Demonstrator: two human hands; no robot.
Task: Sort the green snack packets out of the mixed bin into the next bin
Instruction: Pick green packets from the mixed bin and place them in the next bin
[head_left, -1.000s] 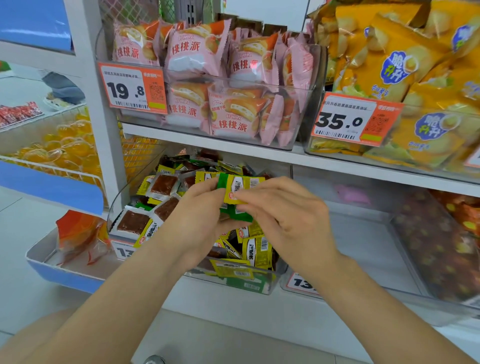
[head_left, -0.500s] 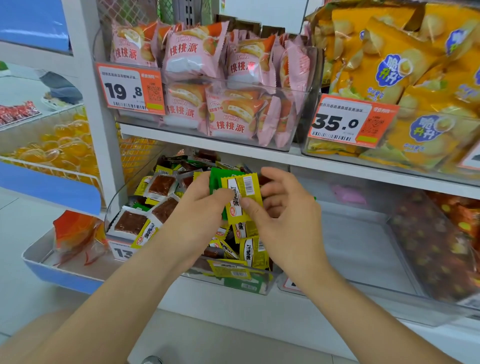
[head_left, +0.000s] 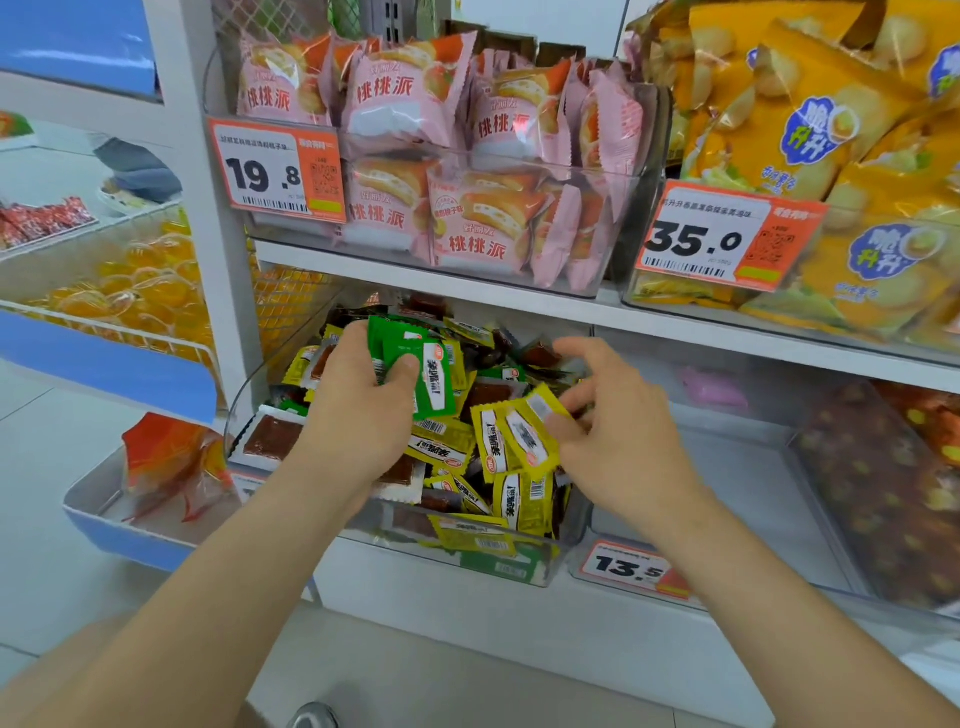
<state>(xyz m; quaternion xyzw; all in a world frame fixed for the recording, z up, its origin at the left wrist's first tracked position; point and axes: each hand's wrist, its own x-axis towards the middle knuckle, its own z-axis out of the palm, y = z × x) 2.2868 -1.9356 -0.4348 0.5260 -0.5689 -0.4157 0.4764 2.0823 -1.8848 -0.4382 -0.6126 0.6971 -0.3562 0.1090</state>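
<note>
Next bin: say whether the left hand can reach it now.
Probably, but awkwardly: the left hand holds green packets over the mixed bin, and the right hand lies between it and the next bin.

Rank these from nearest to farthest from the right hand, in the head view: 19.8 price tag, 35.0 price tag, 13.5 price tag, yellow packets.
From the right hand:
1. yellow packets, in its grip, just left.
2. 13.5 price tag, below, toward the front.
3. 35.0 price tag, above and right.
4. 19.8 price tag, above, far left.
</note>
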